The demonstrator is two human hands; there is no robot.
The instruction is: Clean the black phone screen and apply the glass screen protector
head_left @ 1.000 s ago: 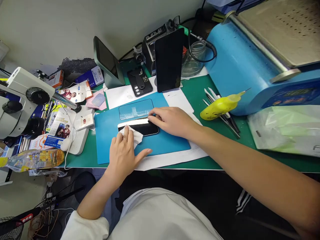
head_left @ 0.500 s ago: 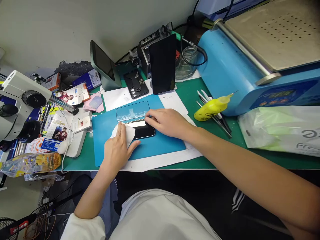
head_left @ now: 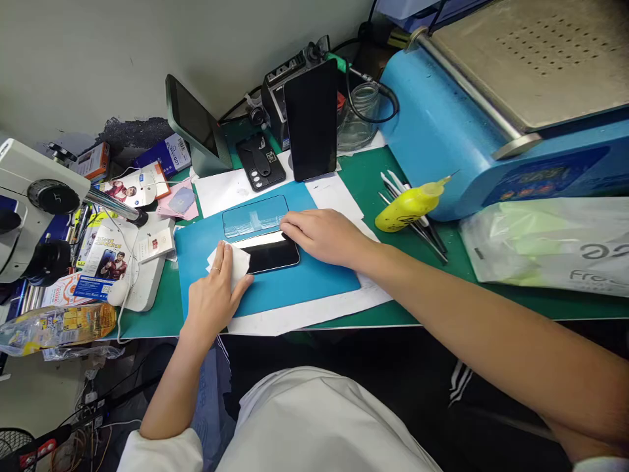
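Note:
A phone (head_left: 273,254) with a dark, shiny screen lies on the blue mat (head_left: 314,282). My left hand (head_left: 212,295) has its fingers stretched over a folded white wipe (head_left: 240,265), pressing it at the phone's left end. The fingers of my right hand (head_left: 324,237) are curled together at the phone's upper right corner, steadying it. Just behind the phone lies a clear screen protector (head_left: 255,216) with a black border. Part of the phone's left end is hidden under the wipe.
A second phone (head_left: 310,121) stands upright at the back, near a black phone case (head_left: 260,162). To the right are a yellow squeeze bottle (head_left: 410,206), tweezers and a blue machine (head_left: 442,157). A microscope (head_left: 49,196), boxes and a drink bottle (head_left: 59,324) crowd the left.
My left hand has slid the wipe left, baring more of the screen. My right hand stays at the phone's upper right corner. The whole view has shifted slightly.

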